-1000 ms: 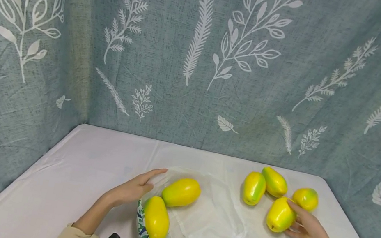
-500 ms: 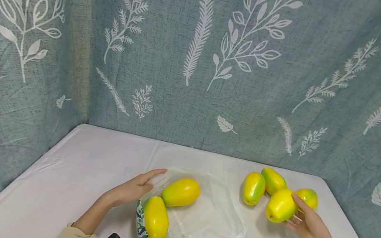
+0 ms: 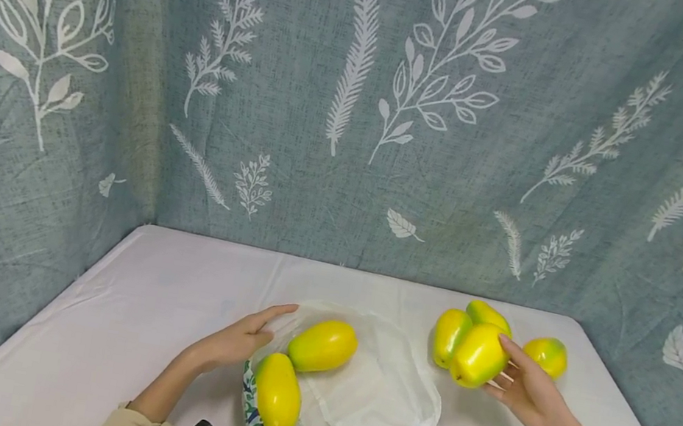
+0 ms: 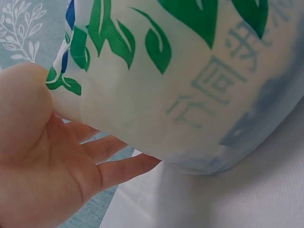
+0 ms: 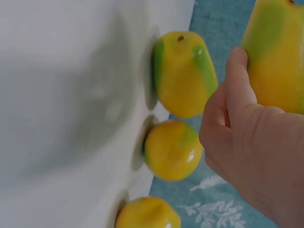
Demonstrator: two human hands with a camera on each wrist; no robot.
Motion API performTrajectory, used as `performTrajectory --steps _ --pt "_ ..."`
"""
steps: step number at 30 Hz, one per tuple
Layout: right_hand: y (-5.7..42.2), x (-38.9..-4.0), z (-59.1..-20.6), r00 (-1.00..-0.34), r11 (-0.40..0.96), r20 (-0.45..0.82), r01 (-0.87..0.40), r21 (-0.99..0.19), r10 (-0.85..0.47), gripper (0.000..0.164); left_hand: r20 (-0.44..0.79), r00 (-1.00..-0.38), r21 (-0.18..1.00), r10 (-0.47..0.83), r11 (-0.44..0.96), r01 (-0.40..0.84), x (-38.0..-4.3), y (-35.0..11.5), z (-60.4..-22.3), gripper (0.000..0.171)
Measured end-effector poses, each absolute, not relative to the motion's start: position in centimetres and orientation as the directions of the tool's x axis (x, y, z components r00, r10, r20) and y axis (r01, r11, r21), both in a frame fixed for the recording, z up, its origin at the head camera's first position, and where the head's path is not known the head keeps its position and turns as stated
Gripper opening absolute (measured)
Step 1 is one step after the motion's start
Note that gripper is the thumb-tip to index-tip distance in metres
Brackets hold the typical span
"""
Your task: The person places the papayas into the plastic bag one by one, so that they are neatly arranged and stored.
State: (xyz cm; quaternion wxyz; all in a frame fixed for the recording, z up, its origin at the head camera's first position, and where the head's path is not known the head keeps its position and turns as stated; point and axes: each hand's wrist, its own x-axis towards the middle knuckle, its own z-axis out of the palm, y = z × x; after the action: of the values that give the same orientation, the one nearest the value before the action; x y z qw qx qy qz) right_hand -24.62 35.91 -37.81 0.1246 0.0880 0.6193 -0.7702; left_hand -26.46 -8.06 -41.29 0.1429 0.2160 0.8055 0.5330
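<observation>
My right hand (image 3: 533,401) grips a yellow-green papaya (image 3: 480,356), raised off the table; in the right wrist view this papaya (image 5: 278,57) is at the upper right, cut off by the frame. My left hand (image 3: 238,336) holds the left rim of a white plastic bag (image 3: 364,410) with green leaf print. Seen from the left wrist, the bag's side (image 4: 142,95) passes between thumb and fingers (image 4: 128,170). Inside the open bag lie two papayas, one at the back (image 3: 323,346) and one nearer the front (image 3: 277,398).
Three more papayas rest on the white table (image 3: 184,277) at the back right: one at left (image 3: 449,334), one behind the held papaya (image 3: 486,313), and one to the right (image 3: 547,356). A grey-green leaf-patterned curtain (image 3: 305,103) encloses the back and sides.
My right hand has lifted the papaya and carried it leftward, so that it now partly covers two papayas on the table. The left hand has stayed at the bag's rim.
</observation>
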Motion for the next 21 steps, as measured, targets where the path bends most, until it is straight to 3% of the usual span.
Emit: performTrajectory --steps 7,17,21 --pt "33.9 -24.8 -37.6 -0.958 -0.221 -0.254 0.278 -0.935 -0.134 0.072 -0.002 -0.868 0.919 0.496 0.343 0.194 -26.4 -8.1 -41.4 0.052" --pt "30.4 -24.9 -37.7 -0.944 -0.192 -0.243 0.287 -0.938 -0.223 0.056 -0.002 -0.866 0.92 0.5 0.339 0.194 -26.4 -8.1 -41.3 0.052" --pt "29.1 -25.0 -37.9 -0.935 -0.177 -0.243 0.293 -0.94 -0.258 0.06 -0.006 -0.865 0.922 0.502 0.337 0.189 -26.4 -8.2 -41.2 0.052"
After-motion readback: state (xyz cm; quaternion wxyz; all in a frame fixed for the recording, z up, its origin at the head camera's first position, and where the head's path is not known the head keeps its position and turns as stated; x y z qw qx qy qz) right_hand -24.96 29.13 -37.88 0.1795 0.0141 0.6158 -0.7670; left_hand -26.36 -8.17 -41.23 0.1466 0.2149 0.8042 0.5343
